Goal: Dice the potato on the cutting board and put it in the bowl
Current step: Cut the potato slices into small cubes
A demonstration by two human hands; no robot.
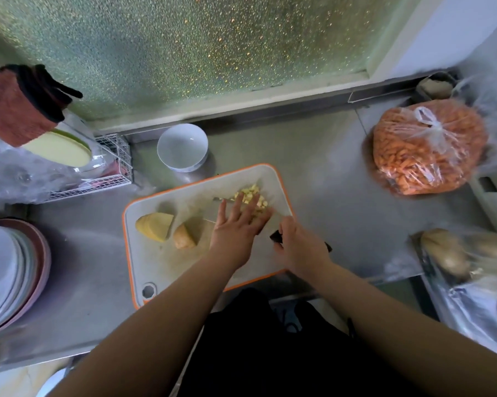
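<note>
The potato is present in three portions on the cutting board (161, 270), a pale grey board with an orange rim lying on the steel counter (322, 173). A heap of small pale-yellow diced potato (251, 196) sits near the board's far right corner. A stack of potato slices (155, 226) lies on the left part of the board, cut faces yellow, its rounded edge toward the left rim. Just beside it on the right rests an uncut potato piece (185, 236), tan skin showing, its long axis running roughly from the near left to the far right (the far end is the blunter one).

The left hand (236, 224) lies flat with fingers extended and spread, pressing on the near part of the dice heap. The right hand (301, 245) is curled round the dark knife handle (277, 235) at the board's right edge. The knife blade (213, 216) extends leftward under the left hand; most of it is covered, and motion blur makes its edge hard to trace.

The white bowl (182, 147) stands on the counter just beyond the board's far edge, apart from it and holding no potato. The board's near edge is partly hidden by the forearms.
</note>
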